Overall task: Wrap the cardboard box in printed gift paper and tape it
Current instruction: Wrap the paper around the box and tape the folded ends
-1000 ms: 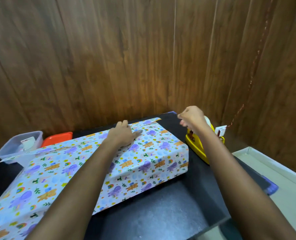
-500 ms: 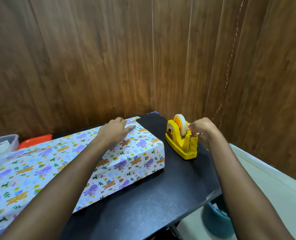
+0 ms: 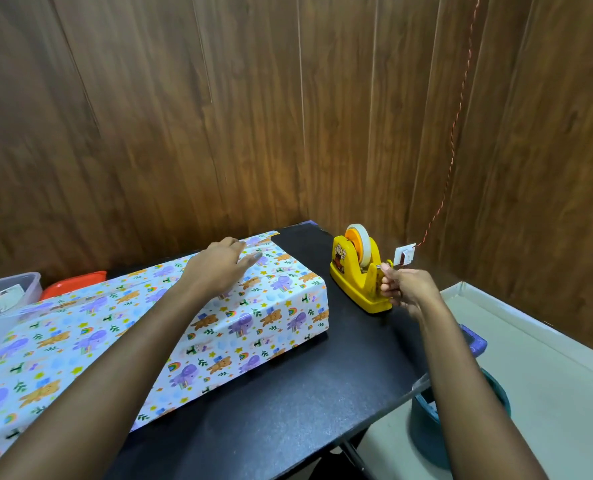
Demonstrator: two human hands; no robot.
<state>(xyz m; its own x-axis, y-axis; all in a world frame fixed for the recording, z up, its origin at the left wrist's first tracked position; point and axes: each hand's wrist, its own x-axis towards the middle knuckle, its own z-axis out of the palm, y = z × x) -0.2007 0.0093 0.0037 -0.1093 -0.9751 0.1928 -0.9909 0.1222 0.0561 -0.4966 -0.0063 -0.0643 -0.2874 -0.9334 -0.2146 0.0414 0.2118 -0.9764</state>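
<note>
Two hands: left hand (image 3: 219, 270) flat on gift paper (image 3: 271, 308), right hand (image 3: 405, 289) pinched on tape (image 3: 365, 247) at dispenser (image 3: 352, 284)

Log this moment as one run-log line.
stage: fetching tape | left hand: presses gift paper flat | right hand: pinches tape at yellow dispenser

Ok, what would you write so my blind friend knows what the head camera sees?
A person's left hand presses flat on a long box wrapped in printed gift paper on a black table, while the right hand pinches tape at a yellow plastic tape dispenser.
</note>
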